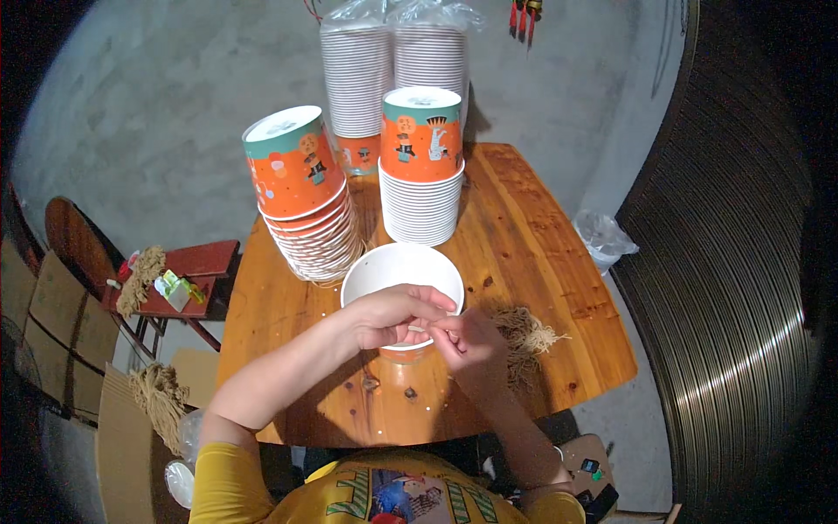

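Observation:
A white paper bucket [401,266] with an orange outside stands open end up on the wooden table, right in front of me. Over its near rim my left hand [393,316] is closed, its fingertips pinching what looks like a thin pale cord [417,328]. My right hand [471,348] meets it fingertip to fingertip, also closed in a pinch and slightly blurred. Most of the cord is hidden by the fingers. Just right of my right hand lies a bundle of tan cords [524,339] with a frayed pale end.
Behind the bucket stand two upside-down stacks of orange-and-green paper buckets, a left stack [297,175] with cords hanging around its rims and a right stack [422,166]. Taller plastic-wrapped stacks [356,79] rise behind. A red stool [196,266] and cardboard [131,437] are at left, a ribbed shutter [733,262] at right.

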Motion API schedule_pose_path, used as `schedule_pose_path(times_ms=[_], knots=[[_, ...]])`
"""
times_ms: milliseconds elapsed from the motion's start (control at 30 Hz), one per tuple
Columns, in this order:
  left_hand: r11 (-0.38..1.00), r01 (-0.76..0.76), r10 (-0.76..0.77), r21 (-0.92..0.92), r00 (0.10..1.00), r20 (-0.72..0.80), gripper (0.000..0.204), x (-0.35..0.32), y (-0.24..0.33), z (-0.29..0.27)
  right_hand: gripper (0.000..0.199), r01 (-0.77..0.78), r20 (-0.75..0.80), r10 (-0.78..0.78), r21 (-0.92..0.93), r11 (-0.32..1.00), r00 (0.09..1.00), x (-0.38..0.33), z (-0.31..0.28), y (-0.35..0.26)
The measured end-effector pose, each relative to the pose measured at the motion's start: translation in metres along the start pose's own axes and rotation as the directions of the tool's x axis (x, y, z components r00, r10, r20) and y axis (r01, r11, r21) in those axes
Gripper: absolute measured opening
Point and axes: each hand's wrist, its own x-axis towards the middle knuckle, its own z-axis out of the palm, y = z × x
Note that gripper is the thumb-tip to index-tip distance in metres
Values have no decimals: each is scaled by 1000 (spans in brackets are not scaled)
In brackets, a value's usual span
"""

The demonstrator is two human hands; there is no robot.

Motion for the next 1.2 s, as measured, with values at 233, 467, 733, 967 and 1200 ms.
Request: schedule_pose_path(times_ms=[233,467,733,967,1200], knots=[[997,-66,67,49,998,-9,19,0,0,-4,7,-310,16,321,309,899,947,-7,-7,20],[933,-243,248,266,969,14,25,3,-8,-5,9,-327,143,300,245,913,943,2,-15,13],[578,-450,608,681,794,9,22,0,-20,7,13,-317,95,306,141,938,947,6,-15,5],[428,-430,709,795,705,0,23,-4,-20,15,14,-399,199,354,277,874,914,8,-14,16],[497,-431,663,753,749,-8,24,-7,-19,13,22,-431,326,353,209,878,877,18,-25,17]])
